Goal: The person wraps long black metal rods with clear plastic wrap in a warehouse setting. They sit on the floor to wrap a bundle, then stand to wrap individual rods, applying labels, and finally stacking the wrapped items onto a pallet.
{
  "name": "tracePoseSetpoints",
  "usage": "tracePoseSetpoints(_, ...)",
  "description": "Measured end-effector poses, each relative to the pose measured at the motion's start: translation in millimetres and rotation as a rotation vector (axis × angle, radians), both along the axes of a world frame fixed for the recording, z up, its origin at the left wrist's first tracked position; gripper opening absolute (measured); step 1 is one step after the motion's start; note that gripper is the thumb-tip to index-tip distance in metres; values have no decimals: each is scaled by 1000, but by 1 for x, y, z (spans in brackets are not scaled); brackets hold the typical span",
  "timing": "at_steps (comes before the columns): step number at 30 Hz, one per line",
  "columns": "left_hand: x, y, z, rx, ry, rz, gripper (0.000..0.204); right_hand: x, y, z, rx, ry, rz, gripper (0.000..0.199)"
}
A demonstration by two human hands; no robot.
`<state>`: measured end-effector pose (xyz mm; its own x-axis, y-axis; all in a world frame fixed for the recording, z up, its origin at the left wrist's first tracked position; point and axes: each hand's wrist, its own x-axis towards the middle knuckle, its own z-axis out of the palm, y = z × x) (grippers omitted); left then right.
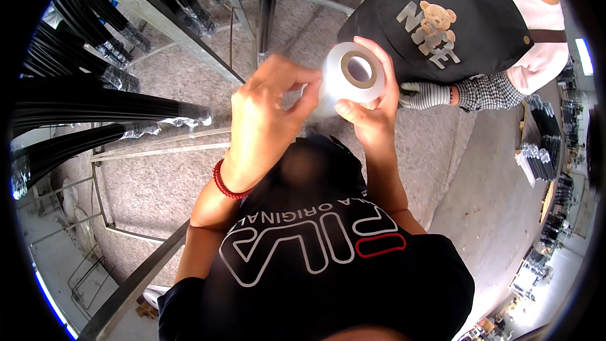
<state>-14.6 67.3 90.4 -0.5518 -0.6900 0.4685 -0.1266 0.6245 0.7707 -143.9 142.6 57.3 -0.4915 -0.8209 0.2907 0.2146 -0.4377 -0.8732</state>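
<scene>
My right hand (377, 113) grips a roll of clear plastic film (333, 71) from the right, its fingers behind and its thumb on the near side. The roll's round end, with a brown cardboard core, faces up. At the roll's left side my left hand (265, 104) is closed in a pinch, thumb and forefinger tips against the film. How much film lies between those tips is too small to tell. A red bead bracelet (222, 180) circles my left wrist.
Bundles of long black strips (107, 110) with plastic-wrapped ends reach in from the left, beside metal frame bars (167, 22). A co-worker in a dark apron (480, 22) stands close at the right, a striped gloved hand (426, 96) near my right hand. Wrapped bundles (536, 163) lie farther right.
</scene>
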Motion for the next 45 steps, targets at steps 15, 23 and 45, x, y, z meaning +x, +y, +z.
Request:
tracePoseSetpoints(15, -18, -30, -19, 406, -5, -10, 6, -13, 2, 0, 103, 36, -36, 72)
tracePoseSetpoints(23, -34, -29, -35, -143, 81, -270, 35, -67, 6, -36, 209, -628, 287, 49)
tracePoseSetpoints(45, -97, -89, -359, 1280, 670, 547, 15, -61, -88, -231, 528, -258, 537, 53)
